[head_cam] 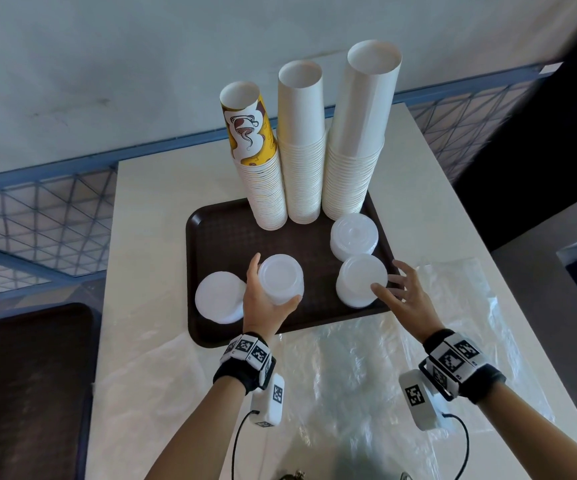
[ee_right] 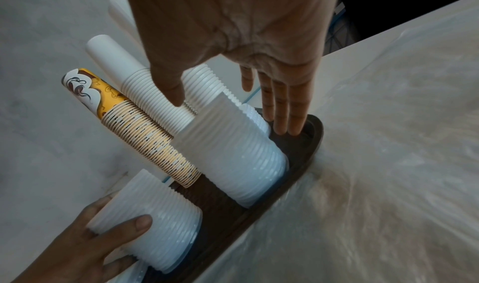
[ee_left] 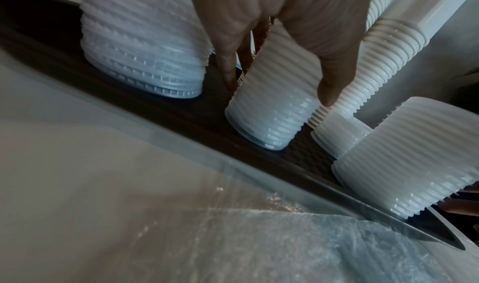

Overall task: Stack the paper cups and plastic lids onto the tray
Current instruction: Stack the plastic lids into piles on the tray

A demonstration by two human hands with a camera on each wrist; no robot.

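Brown tray (head_cam: 211, 237) sits mid-table (head_cam: 148, 209). Three cup stacks stand along its far edge: printed yellow stack (head_cam: 256, 161) left, white stack (head_cam: 301, 143) middle, tallest stack (head_cam: 361, 129) right. Their bases are hidden behind each other in the wrist views.

Four lid stacks on the tray: far-right lids (head_cam: 354, 237), near-right lids (head_cam: 361, 280), centre lids (head_cam: 280, 278), left lids (head_cam: 219, 301) overhanging the tray's left rim.

Left hand (head_cam: 263, 306) grips the centre lids, thumb on the near side, fingers (ee_left: 228, 70) round the far side; the stack leans, and I can't tell whether its base sits flat on the tray.

Right hand (head_cam: 403, 296) is spread, fingers straight, holding nothing. Its thumb tip is at the near-right lids' edge; contact is unclear. In the right wrist view its fingers (ee_right: 282, 111) reach down by the tray's right rim.

Clear plastic sheet (head_cam: 366, 375) covers the near table. A second dark tray (head_cam: 27, 393) is cut off at the left.
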